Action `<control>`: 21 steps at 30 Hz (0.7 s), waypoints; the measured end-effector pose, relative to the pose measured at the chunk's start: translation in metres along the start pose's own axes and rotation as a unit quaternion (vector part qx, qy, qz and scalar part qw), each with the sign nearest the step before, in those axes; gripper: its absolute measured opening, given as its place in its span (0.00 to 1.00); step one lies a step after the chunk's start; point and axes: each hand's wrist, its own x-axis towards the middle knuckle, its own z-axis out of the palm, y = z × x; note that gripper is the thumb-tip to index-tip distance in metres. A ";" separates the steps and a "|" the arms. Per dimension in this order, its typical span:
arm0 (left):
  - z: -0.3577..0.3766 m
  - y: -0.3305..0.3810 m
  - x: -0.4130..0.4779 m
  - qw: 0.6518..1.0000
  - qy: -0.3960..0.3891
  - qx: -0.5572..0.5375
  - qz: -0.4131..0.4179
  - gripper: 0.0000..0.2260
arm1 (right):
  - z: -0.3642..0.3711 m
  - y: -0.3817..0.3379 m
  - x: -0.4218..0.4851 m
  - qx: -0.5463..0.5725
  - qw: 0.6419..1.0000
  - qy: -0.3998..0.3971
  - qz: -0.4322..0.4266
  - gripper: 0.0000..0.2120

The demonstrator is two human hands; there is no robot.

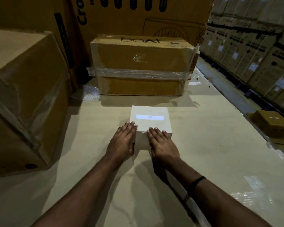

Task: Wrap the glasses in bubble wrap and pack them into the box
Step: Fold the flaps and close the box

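- Left hand (121, 141): laid flat, fingers straight and close together; the fingertips are set on the near left edge of the small white box (150, 117).
- Right hand (162, 145): likewise flat, fingers straight and slightly spread, with the tips resting on the near right edge of the same box. A dark band (196, 181) is worn on this wrist.
- Small white box: placed directly ahead of both hands on the cardboard surface (203, 145), lid down. A pale label is seen on its top.
- Bubble wrap (88, 93): a loose piece is left well beyond the left hand, beside the taped carton (141, 66).
- Glasses: none are visible — whether they lie wrapped inside the box cannot be told.
- Progress, as judged: if the glasses are inside, only the pressing down of the lid is left. If not, the opening, wrapping and packing are all yet to be done — the closed lid settles neither reading.
- A large carton (26, 95) stands far to the left of the left hand.
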 end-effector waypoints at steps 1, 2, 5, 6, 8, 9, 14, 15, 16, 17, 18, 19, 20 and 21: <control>0.002 0.002 -0.001 1.000 0.002 0.003 0.001 0.31 | 0.000 -0.002 -0.001 0.005 1.000 -0.003 -0.002 0.33; 0.005 0.004 -0.002 1.000 0.007 -0.001 -0.002 0.30 | 0.001 -0.002 -0.001 0.012 1.000 -0.003 -0.005 0.33; 0.005 0.007 0.002 1.000 0.013 -0.008 -0.013 0.26 | -0.003 0.004 0.000 0.031 0.999 0.022 -0.018 0.30; 0.003 0.008 0.006 1.000 0.009 -0.007 -0.010 0.25 | -0.006 0.009 0.000 0.034 0.999 0.029 -0.009 0.29; -0.002 0.010 0.012 1.000 -0.012 -0.019 -0.007 0.26 | -0.011 0.023 -0.002 0.050 0.997 0.025 0.046 0.30; -0.003 0.012 0.012 0.999 -0.017 -0.026 -0.010 0.26 | -0.010 0.031 -0.004 0.061 0.995 0.033 0.075 0.31; 0.005 0.010 0.007 0.990 -0.016 -0.127 -0.054 0.23 | 0.006 0.042 -0.019 0.185 0.977 0.025 0.105 0.30; 0.005 0.010 0.008 0.985 -0.016 -0.157 -0.068 0.24 | 0.006 0.041 -0.018 0.217 0.969 0.039 0.113 0.30; 0.004 0.010 0.010 0.978 -0.009 -0.187 -0.092 0.24 | 0.005 0.041 -0.017 0.248 0.958 0.060 0.127 0.29; 0.003 0.011 0.011 0.968 0.003 -0.217 -0.127 0.25 | 0.005 0.042 -0.015 0.280 0.945 0.078 0.151 0.28; 0.002 0.010 0.012 0.954 0.018 -0.244 -0.173 0.25 | 0.004 0.044 -0.013 0.309 0.931 0.090 0.174 0.29; 0.000 0.009 0.013 0.939 0.024 -0.268 -0.215 0.26 | 0.003 0.046 -0.010 0.332 0.919 0.087 0.193 0.31; 0.000 0.007 0.013 0.925 0.019 -0.292 -0.242 0.27 | 0.004 0.049 -0.006 0.346 0.914 0.075 0.196 0.33; 0.002 0.005 0.014 0.916 0.009 -0.314 -0.250 0.26 | 0.005 0.051 -0.003 0.348 0.917 0.054 0.185 0.33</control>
